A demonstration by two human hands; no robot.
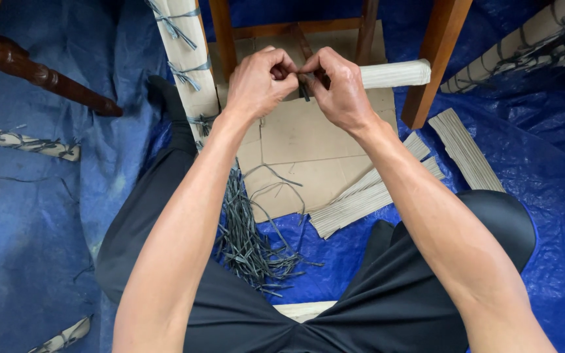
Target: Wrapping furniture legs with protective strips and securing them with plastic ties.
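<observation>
Blue tarp [47, 216] covers the floor, flat cardboard sheet [302, 140] on top, person sitting with legs spread around it. Wooden furniture legs [434, 59] stand on the sheet; one leg at left is already wrapped in corrugated card [184, 59] and tied with grey straps.

Both hands meet at a horizontal rail wrapped in card [393, 73]. Left hand [259, 82] and right hand [341, 88] have fingers curled and pressed together, thumb and forefinger of each pinching a dark strap [304, 88] at the wrap. Strap ends hang short just below the knuckles. Can't tell whether a knot is formed; fingers hide it.

Loose strap bundle [250, 229] lies on the tarp between the knees, near the left forearm. Spare card strips [367, 193] beside the right forearm, more [465, 150] further right.

Risks, my read:
- Strap ends are short, so a pinch slip lets tension drop and the wrap unrolls off the rail.
- Overpulling could snap the thin strap or crush the card.
- Only this one tie shows on the wrap, its right end is free, so it may slide sideways.
</observation>
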